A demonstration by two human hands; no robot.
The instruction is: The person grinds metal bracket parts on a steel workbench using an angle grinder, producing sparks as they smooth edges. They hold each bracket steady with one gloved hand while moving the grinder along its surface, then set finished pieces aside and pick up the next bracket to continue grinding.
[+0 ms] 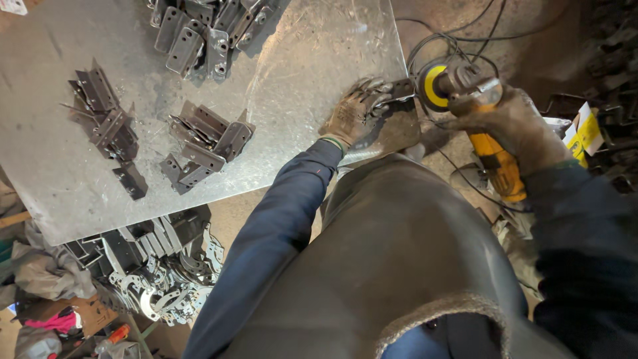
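Both hands [359, 110] at table [299, 86] corner: bracket [401, 90], grinder [465, 100].

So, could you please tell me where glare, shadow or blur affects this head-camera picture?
In the head view, glare washes over the metal sheet near its far right corner; the lower left under the sheet lies in shadow, dimming the pile of flat parts; the wide lens bends the sheet's edges; the left hand and the grinder in the right hand look sharp.
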